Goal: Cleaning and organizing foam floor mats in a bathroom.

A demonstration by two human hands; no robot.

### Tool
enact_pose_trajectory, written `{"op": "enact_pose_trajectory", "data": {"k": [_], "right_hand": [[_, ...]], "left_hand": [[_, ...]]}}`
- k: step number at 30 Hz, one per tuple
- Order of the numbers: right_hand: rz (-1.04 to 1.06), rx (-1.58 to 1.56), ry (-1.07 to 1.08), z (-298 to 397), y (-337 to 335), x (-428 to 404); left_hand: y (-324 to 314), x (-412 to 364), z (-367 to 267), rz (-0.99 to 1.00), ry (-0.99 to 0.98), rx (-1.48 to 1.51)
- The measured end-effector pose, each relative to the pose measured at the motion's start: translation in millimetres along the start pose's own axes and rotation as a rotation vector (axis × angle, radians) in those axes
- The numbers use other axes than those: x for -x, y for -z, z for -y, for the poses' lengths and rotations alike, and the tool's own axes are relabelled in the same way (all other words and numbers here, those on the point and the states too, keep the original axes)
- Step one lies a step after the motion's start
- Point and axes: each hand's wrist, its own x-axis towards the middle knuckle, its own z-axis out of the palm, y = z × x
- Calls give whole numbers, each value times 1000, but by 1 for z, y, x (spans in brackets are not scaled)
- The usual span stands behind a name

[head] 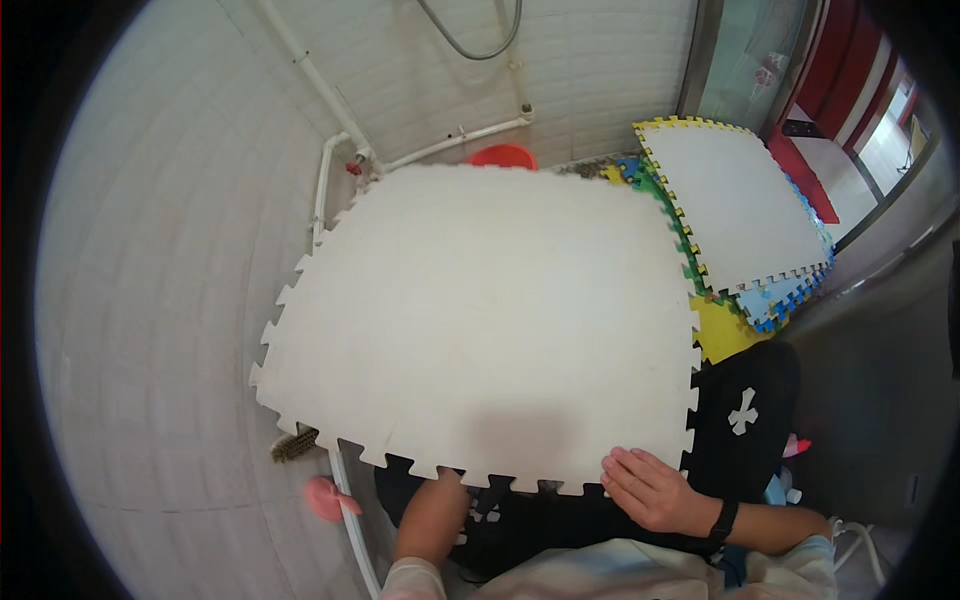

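A large white foam puzzle mat tile (480, 315) with interlocking toothed edges spans the middle of the view, above my lap. My right hand (649, 491), with a black band at the wrist, holds its near edge toward the right corner. The fingers lie together on the top face, and the thumb is hidden. My left forearm (431, 517) reaches under the near edge, so the left hand itself is out of view behind the tile. A soft shadow falls on the tile near the right hand.
More foam tiles (739, 202), with yellow, green and blue edges, are stacked at the right. A red basin (504, 156) shows behind the tile. A brush (295, 445) and pink dipper (327, 499) are at left. White pipes (319, 82) run along the tiled wall.
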Motion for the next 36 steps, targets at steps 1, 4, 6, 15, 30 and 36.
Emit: {"op": "enact_pose_trajectory", "data": {"k": [1, 4, 6, 15, 30, 36], "right_hand": [[39, -4, -29, 4, -10, 9], [229, -84, -105, 5, 1, 0], [279, -143, -309, -3, 6, 13], [-614, -1681, -1223, -104, -20, 7], [-923, -1116, -943, -76, 71, 0], [-714, -505, -683, -70, 152, -7]], "left_hand": [[3, 2, -1, -6, -7, 1], [9, 5, -3, -19, -24, -6], [12, 5, -3, -22, -25, -15], [20, 3, -19, -66, -35, -70], [27, -15, -18, -123, 42, -216], [44, -44, 3, -189, 277, -438]]}}
